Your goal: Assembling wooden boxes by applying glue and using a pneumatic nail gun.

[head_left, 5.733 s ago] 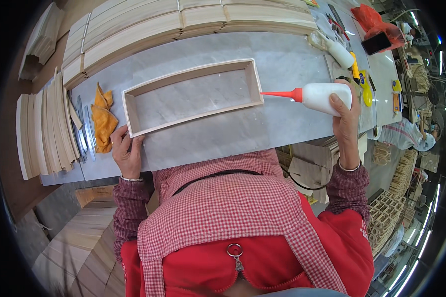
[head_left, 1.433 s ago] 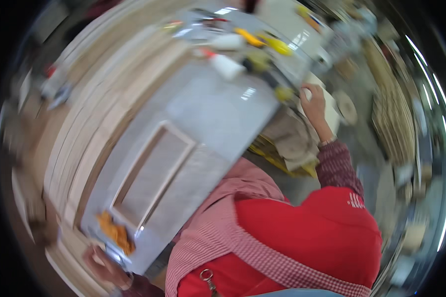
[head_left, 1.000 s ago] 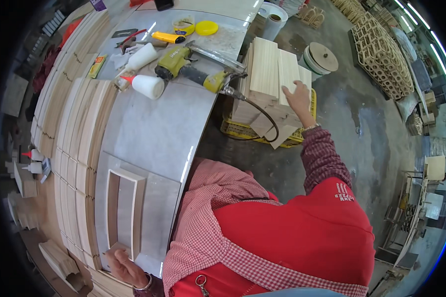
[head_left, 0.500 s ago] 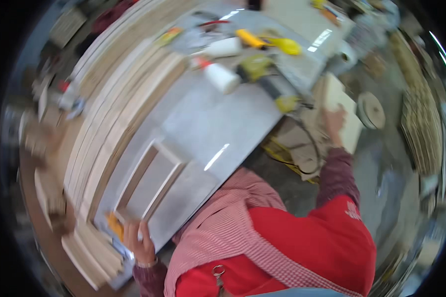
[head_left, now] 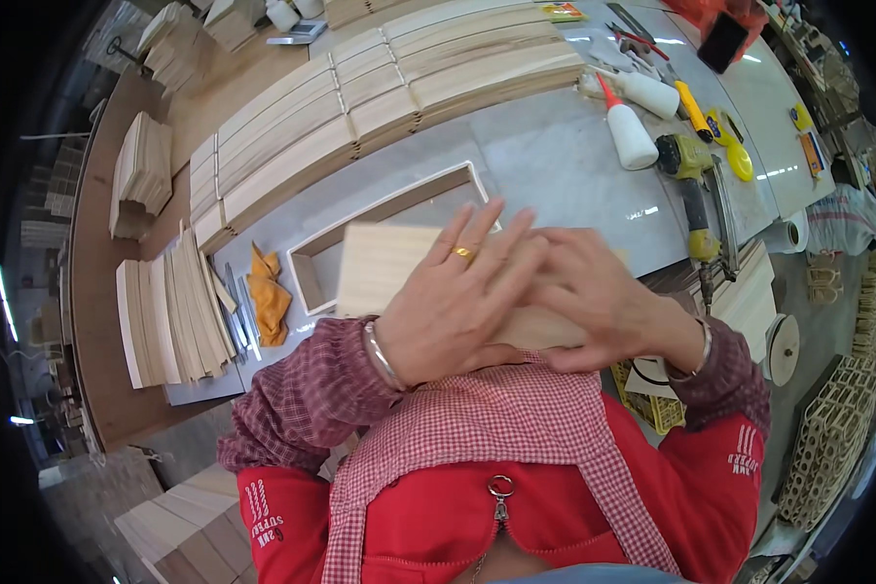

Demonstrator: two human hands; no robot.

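Observation:
I hold a flat pale wooden board (head_left: pixel 384 273) up close in front of my chest, over the near edge of the grey worktable (head_left: pixel 555 165). My left hand (head_left: pixel 453 297) lies spread across the board's face, with a ring on one finger. My right hand (head_left: pixel 599 307) grips the board's right part, its fingers overlapping the left hand's fingertips. Behind the board lies a rectangular wooden frame (head_left: pixel 389 209) on the table, partly hidden by the board and my hands.
A white glue bottle with a red tip (head_left: pixel 630 131), a yellow nail gun (head_left: pixel 691 170) and hand tools sit at the table's right. Long stacks of wooden slats (head_left: pixel 380 97) line the far side. An orange rag (head_left: pixel 268 292) and small board stacks (head_left: pixel 170 311) lie left.
My right hand was reaching to a stack of boards at the right beside the table; now both hands hold a board in front of me, and my view has swung back over the frame.

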